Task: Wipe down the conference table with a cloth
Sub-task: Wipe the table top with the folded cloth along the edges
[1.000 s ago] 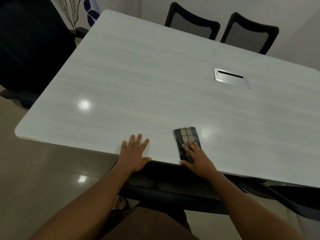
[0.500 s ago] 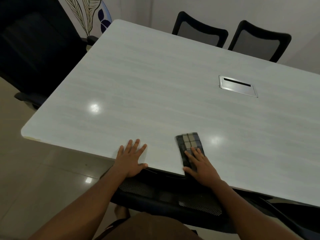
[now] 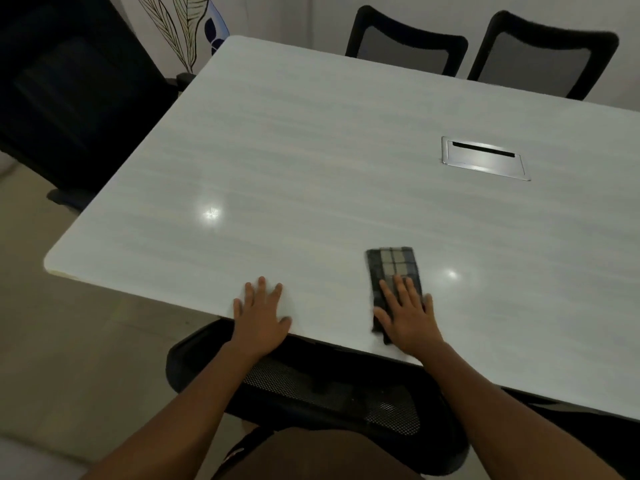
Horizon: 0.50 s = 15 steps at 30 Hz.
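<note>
While right hand (image 3: 408, 317) lies spread flat on cloth (image 3: 393, 268), press evenly; left hand (image 3: 259, 315), spread, braces worktop (image 3: 311, 150) edge.

Two chairs (image 3: 481, 53) far side; metal cable hatch (image 3: 485, 162); leaf wall art (image 3: 183, 26)

cloth (image 3: 393, 271) – on table (image 3: 311, 161), near edge | right hand (image 3: 408, 315) – on cloth | left hand (image 3: 259, 311) – left

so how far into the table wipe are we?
Early. Nothing shows as wiped. In hand: right hand presses the folded checked cloth flat at the near edge; left hand braces on the table. Left: the whole top, including around the metal cable hatch.
</note>
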Each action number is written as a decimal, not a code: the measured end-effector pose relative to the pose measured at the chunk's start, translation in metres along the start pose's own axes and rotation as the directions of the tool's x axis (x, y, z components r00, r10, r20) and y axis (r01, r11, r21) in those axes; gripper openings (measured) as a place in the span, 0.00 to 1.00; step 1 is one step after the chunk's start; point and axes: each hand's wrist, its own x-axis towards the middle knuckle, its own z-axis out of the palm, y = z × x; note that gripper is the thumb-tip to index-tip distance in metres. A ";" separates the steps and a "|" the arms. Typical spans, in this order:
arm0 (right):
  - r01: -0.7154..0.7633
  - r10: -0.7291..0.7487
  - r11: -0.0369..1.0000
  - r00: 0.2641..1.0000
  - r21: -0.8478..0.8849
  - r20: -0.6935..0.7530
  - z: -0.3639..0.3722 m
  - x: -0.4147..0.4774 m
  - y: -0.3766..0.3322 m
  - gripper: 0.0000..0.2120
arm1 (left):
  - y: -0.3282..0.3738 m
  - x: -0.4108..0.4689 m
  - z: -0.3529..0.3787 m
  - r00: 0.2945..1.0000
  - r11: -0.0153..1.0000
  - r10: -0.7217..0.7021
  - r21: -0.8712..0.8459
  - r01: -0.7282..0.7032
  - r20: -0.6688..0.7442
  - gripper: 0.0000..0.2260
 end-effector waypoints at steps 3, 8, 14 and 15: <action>-0.067 0.066 0.996 0.997 0.059 0.029 -0.013 0.035 -0.021 0.32 | 0.044 0.000 0.018 0.996 0.994 0.088 0.070 -0.088 0.000 0.34; 0.198 -0.199 0.979 0.980 -0.056 -0.013 -0.013 0.028 0.018 0.33 | 0.064 0.004 0.049 0.992 0.977 0.123 0.175 -0.121 -0.002 0.40; 0.019 -0.020 1.000 0.998 -0.007 -0.063 -0.035 0.077 0.079 0.33 | 0.060 0.008 0.064 0.989 0.973 0.135 0.195 -0.122 -0.057 0.37; -0.007 0.007 1.000 0.998 -0.001 -0.065 -0.042 0.095 0.080 0.32 | 0.060 0.009 0.064 0.989 0.973 0.135 0.194 -0.121 -0.057 0.37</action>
